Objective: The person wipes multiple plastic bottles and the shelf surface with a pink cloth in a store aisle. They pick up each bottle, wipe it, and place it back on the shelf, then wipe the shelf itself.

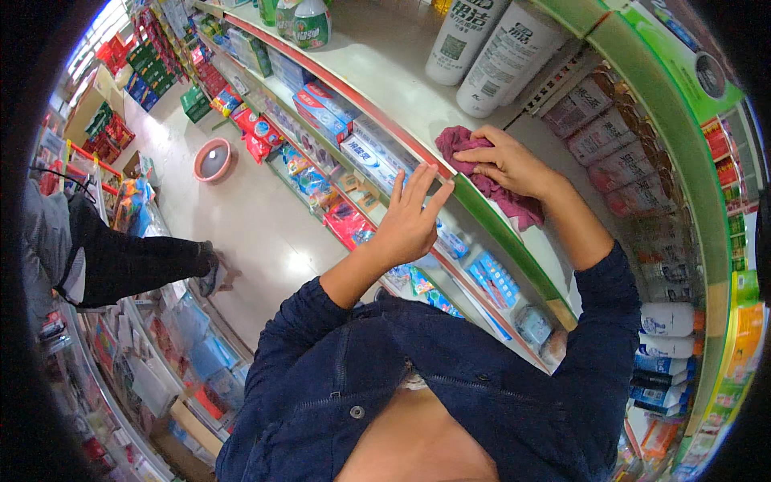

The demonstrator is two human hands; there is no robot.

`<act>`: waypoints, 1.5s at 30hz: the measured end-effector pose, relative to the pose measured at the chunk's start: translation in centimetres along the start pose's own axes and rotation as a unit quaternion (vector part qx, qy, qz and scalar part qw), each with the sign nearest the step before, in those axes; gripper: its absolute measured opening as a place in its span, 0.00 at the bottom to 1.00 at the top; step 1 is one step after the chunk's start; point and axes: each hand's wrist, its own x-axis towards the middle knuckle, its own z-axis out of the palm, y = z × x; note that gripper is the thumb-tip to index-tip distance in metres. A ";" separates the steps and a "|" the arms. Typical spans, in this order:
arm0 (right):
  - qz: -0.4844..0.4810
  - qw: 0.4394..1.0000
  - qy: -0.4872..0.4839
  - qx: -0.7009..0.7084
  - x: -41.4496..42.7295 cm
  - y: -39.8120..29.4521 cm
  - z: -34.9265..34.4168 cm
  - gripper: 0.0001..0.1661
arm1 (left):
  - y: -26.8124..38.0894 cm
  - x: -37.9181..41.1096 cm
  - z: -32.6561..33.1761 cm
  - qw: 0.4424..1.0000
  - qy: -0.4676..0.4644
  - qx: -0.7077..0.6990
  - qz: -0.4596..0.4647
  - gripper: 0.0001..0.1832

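My right hand (512, 162) grips a crumpled dark-red cloth (518, 208), which lies on the white shelf board (385, 78) beside its front edge. My left hand (412, 217) holds nothing; its fingers are spread, with the tips at the red price rail (361, 102) along that edge. Left of the cloth, the rail is red; to its right runs a green rail (512, 235). Behind the cloth, large white bottles (500, 66) stand on the same shelf, and green-and-white bottles (312, 24) stand at its far end.
Lower shelves hold toothpaste boxes (367, 150) and bagged goods (307, 181). A pink basin (212, 159) with greyish liquid sits on the aisle floor. At the left a person in dark trousers (138, 265) stands by the opposite shelves (150, 337). More bottles (620, 162) line shelving on the right.
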 end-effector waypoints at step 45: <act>0.174 0.970 0.167 -0.027 7.4 -4.9 -2.6 0.29 | -4.7 1.5 -2.4 0.984 -0.087 -0.071 0.141 0.29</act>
